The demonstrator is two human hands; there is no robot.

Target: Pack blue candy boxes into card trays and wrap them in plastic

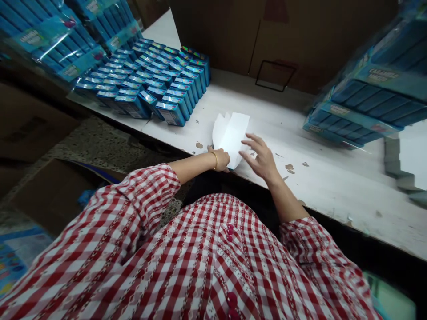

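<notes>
A white folded carton (235, 133) lies near the front edge of the table, its plain inner side facing up and loose flaps standing at its left. Wrapped round its near end is my left hand (221, 159), with a bangle on the wrist; some of its fingers are hidden. Just right of the carton is my right hand (262, 156), fingers spread and holding nothing. Whether its fingertips touch the carton's side I cannot tell. Beyond to the left, rows of small blue boxes (173, 106) stand upright close together.
Wrapped packs of blue boxes rise in a stack (66, 44) at the left and another stack (363, 102) at the right. A large brown cardboard box (230, 40) stands behind the white table (260, 104). White cartons (412, 155) lie at the right edge. An open cardboard box (50, 191) sits below left.
</notes>
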